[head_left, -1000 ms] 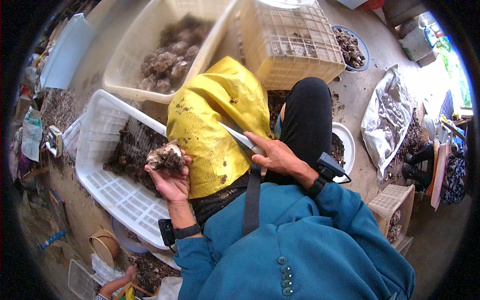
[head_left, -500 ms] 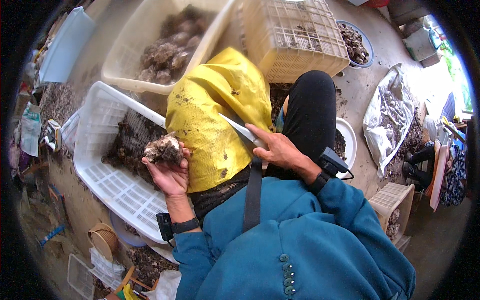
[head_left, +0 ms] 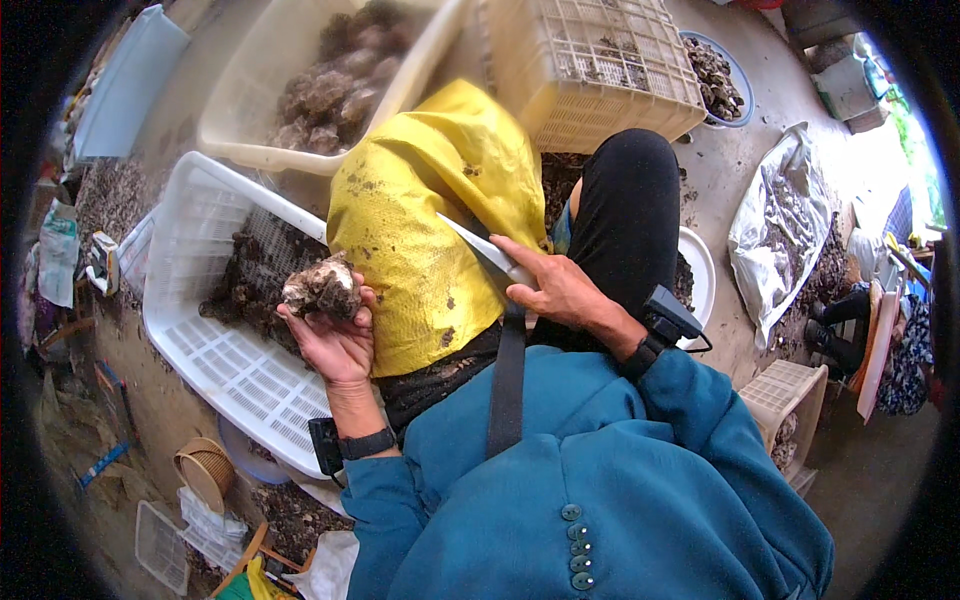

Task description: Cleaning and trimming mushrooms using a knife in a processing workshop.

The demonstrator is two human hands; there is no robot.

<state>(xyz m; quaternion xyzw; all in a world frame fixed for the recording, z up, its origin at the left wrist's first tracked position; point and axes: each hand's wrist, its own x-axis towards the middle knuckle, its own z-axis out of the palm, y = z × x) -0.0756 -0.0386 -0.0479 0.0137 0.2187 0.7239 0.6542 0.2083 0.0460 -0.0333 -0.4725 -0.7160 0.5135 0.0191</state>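
Note:
My left hand [head_left: 338,348] is closed around a rough brown clump [head_left: 325,287], caked in dark soil with pale whitish patches. What kind of clump it is, I cannot tell. In my right hand [head_left: 562,288] is a knife [head_left: 468,238], its blade pointing up and left over a yellow cloth [head_left: 430,165] on my lap. Blade and clump are apart. Just left of my left hand stands a white slotted basket [head_left: 190,310] holding dark, soil-covered lumps [head_left: 260,280]. Soil crumbs dot the yellow cloth.
Ahead, a cream tub [head_left: 270,155] holds more brown clumps, beside a cream crate [head_left: 610,110]. A blue-rimmed basin [head_left: 742,90] and white sack [head_left: 760,230] lie to the right. Behind my right knee is a white basin [head_left: 704,290]. A person [head_left: 905,350] sits far right.
The clump has turned slightly in my left hand, and that hand sits a little further left. The knife keeps almost the same place and angle, while the view has shifted slightly.

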